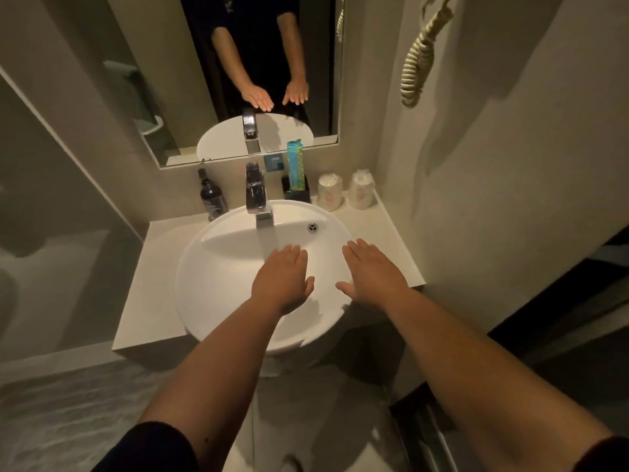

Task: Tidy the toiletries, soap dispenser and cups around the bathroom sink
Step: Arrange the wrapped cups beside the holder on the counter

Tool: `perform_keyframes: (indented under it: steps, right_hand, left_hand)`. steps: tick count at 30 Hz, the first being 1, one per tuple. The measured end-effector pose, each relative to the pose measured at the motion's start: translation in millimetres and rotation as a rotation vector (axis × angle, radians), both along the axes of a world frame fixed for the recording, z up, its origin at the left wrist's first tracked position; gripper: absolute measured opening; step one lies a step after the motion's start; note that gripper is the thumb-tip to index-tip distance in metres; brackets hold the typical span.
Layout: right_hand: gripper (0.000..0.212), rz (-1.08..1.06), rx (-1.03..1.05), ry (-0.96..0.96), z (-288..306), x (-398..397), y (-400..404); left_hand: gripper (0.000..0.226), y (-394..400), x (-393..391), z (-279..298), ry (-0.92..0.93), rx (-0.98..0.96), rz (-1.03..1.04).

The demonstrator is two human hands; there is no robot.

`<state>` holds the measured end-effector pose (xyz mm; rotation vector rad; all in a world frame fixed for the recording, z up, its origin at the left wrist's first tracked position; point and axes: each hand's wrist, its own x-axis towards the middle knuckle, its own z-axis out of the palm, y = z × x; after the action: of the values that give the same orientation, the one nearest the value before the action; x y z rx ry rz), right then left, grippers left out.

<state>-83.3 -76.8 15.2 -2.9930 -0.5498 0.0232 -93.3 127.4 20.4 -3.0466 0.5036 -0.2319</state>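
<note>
My left hand [282, 279] and my right hand [372, 272] hover flat, palms down, over the round white sink [218, 284], holding nothing. A dark soap dispenser bottle [211, 197] stands on the counter left of the chrome tap [257, 194]. Right of the tap a black holder [296, 192] carries a teal toiletry packet [294, 165] standing upright. Two wrapped white cups [329, 191] [361, 189] sit upside down at the back right corner of the counter.
The pale counter [160, 264] surrounds the sink, with bare surface to the left. A mirror [190, 80] hangs behind the tap and reflects my arms. A coiled cord [417, 59] hangs on the right wall. A dark doorway lies lower right.
</note>
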Motion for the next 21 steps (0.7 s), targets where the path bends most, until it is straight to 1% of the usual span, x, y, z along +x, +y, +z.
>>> perform_keyframes:
  steps: [9,21]
  right_hand:
    - [0.082,-0.04,0.003,0.012,-3.7,6.7,-24.1]
    - [0.081,-0.04,-0.02,-0.008,-6.7,29.3,-36.5]
  left_hand:
    - [0.056,-22.9,12.7,2.8,0.05,0.015,-0.021]
    - [0.059,-35.7,34.2,0.2,0.084,0.027,-0.017]
